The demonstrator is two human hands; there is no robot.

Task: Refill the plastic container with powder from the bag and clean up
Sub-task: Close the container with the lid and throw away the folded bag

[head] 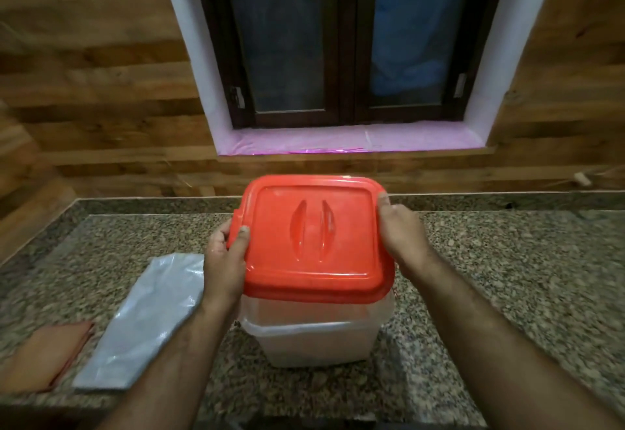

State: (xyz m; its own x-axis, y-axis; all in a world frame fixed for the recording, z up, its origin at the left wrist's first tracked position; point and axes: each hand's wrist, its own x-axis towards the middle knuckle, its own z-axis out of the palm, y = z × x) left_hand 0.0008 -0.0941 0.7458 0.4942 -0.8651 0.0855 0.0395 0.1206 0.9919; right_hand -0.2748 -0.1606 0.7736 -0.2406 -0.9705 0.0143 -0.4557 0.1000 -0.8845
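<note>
Both hands grip red lid (pixel 313 237) on container (pixel 316 335): left hand (pixel 226 262) fingers curled round left edge, right hand (pixel 402 233) fingers wrapped over right edge. Flat bag (pixel 148 318) left on bench (pixel 507 277), orange cloth (pixel 47 352) beyond.

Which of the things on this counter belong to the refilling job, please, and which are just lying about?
Part of the job:
- plastic container, powder inside
- red lid, held by left hand and right hand
- flattened bag
- orange cloth, probably for cleanup

Lying about:
- nothing else on the granite counter

A dark window (pixel 341 40) with a white frame sits in the brown wood wall (pixel 94 74), behind the speckled stone bench (pixel 507 277).
</note>
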